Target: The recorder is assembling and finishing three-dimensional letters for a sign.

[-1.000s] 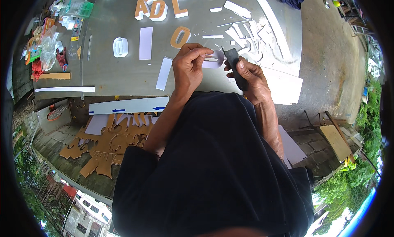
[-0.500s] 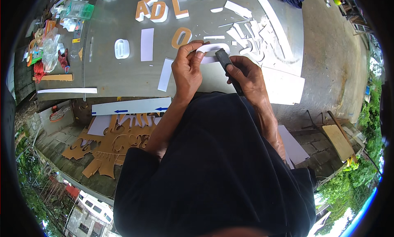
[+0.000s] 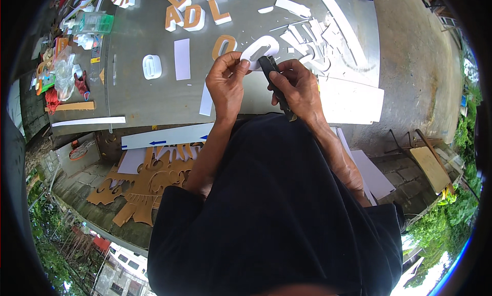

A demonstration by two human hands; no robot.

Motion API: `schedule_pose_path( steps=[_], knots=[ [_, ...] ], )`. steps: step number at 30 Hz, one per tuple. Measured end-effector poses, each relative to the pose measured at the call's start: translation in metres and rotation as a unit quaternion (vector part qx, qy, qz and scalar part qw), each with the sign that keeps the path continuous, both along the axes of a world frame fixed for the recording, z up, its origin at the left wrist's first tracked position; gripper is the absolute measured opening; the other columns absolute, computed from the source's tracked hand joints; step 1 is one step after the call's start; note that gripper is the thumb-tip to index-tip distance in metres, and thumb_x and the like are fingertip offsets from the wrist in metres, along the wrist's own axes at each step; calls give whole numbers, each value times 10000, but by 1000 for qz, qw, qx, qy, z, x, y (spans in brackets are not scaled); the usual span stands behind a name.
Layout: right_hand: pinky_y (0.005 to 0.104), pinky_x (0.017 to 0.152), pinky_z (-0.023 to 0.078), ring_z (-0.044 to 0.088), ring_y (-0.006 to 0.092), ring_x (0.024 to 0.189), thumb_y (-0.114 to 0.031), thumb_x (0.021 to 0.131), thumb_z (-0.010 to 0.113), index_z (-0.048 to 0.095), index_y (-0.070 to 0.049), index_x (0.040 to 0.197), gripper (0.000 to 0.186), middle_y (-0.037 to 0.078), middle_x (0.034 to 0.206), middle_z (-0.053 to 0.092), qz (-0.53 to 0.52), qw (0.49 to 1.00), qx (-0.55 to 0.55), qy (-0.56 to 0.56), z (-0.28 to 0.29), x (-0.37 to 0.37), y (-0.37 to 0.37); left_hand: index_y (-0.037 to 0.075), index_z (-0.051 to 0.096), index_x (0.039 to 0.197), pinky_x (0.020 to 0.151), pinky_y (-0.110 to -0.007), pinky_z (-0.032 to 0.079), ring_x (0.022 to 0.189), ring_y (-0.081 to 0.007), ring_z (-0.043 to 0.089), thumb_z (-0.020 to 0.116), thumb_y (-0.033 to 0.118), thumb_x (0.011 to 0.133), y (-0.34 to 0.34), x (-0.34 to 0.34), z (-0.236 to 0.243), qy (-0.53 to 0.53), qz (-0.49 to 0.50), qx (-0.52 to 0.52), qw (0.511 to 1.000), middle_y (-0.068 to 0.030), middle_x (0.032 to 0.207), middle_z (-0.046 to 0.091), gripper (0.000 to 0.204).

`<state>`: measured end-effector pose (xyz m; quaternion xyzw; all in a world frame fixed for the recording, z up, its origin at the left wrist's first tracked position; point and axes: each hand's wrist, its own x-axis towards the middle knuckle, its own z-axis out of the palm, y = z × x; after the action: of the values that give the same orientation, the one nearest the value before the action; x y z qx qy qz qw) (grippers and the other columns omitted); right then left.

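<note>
Left hand (image 3: 227, 86) has thumb and fingers clamped on white ring (image 3: 249, 56) above table (image 3: 138, 99), in from near edge, right hand (image 3: 298, 88) fingers wrapped round black tool (image 3: 270, 70), tip at ring's near side, contact unclear, brown ring (image 3: 217, 49) just beyond left hand, scraps (image 3: 293, 37) toward table's right edge.

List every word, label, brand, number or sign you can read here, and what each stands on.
Blue arrows, pointing left: on the long white strip below the table.
Brown-faced block letters, on the table: single characters by their own shape, not copied out.
Small yellow-ended item, at the left: any marking is too small to read.
White oval piece and black tool: no lettering I can make out.
</note>
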<state>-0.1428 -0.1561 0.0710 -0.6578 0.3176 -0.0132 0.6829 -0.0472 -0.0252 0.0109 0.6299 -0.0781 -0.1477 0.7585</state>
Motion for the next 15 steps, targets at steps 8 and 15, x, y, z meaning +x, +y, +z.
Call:
schedule_pose_path(
  steps=[8,15],
  knots=[
    [284,471,480,635,158,532,-143,931,661,581,94,1040,273,161,777,692,-12,1000,-8,17,2,4,-3,-42,675,1086,740,-248,566,846,-126,685,694,-75,876,-2,-9,1,-51,-6,56,997,-91,944,711,214],
    [284,445,498,639,155,515,-88,925,640,584,81,935,178,130,724,680,-54,997,46,-10,-16,8,-1,-57,685,1081,800,-252,559,871,-138,692,688,-96,871,0,-16,-3,-113,-64,122,984,-96,948,722,213]
  ],
)
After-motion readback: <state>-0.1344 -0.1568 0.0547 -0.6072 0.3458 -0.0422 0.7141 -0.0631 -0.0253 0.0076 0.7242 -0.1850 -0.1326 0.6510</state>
